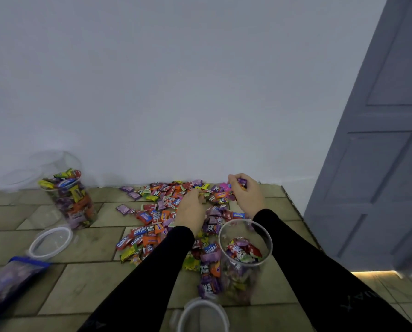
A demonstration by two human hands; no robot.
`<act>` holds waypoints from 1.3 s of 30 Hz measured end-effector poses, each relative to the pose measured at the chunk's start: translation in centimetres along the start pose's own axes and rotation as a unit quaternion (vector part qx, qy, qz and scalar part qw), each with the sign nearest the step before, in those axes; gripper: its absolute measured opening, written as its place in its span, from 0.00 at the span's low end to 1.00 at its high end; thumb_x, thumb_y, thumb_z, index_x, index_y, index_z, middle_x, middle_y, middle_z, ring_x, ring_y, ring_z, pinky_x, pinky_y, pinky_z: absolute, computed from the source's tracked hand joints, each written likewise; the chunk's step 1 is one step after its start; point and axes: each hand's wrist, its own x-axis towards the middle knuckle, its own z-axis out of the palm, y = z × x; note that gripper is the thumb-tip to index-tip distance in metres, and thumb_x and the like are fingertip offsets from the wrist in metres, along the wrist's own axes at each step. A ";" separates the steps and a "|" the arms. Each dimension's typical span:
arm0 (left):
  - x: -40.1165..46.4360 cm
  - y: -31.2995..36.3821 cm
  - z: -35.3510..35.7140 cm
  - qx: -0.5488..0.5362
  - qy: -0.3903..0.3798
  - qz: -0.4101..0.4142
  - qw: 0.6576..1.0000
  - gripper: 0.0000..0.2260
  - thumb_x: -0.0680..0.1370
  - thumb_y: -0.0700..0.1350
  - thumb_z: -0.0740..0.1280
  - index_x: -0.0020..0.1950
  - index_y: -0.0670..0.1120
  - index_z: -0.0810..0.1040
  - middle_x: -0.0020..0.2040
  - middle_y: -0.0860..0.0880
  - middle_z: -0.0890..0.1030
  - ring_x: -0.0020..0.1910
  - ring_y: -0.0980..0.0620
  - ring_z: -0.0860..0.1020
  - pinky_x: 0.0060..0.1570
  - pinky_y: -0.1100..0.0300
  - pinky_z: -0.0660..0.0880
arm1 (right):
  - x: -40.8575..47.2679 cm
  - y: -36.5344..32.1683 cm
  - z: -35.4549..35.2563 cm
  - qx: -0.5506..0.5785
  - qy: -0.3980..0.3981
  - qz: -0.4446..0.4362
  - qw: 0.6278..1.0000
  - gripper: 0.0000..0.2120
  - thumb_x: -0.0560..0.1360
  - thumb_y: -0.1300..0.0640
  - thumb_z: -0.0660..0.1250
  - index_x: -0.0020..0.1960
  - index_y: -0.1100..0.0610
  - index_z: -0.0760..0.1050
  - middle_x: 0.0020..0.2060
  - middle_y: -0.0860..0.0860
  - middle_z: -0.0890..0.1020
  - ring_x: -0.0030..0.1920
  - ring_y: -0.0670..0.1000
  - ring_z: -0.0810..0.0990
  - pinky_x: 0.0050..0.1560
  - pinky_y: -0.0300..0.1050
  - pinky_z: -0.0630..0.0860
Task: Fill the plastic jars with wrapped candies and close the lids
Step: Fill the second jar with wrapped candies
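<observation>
Both hands are working my candy pile (166, 219): left hand (191, 209) pinching one wrapper, right hand (246, 195) gripping several, open jar (244, 257) sitting just below the right wrist.

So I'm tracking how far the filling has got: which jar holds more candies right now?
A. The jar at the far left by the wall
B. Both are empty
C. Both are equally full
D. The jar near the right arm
A: the far-left jar is packed nearly to its rim, while the jar by the right arm holds only a partial load well below its rim.
</observation>
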 end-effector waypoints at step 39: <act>-11.6 9.3 -3.1 -0.427 0.107 0.018 0.898 0.19 0.80 0.61 0.57 0.43 0.45 0.70 0.39 0.43 0.71 0.37 0.48 0.67 0.40 0.51 0.67 | -9.3 -8.9 -3.5 0.246 0.241 0.021 0.939 0.15 0.80 0.46 0.60 0.38 0.52 0.72 0.34 0.49 0.75 0.38 0.50 0.74 0.43 0.47 0.70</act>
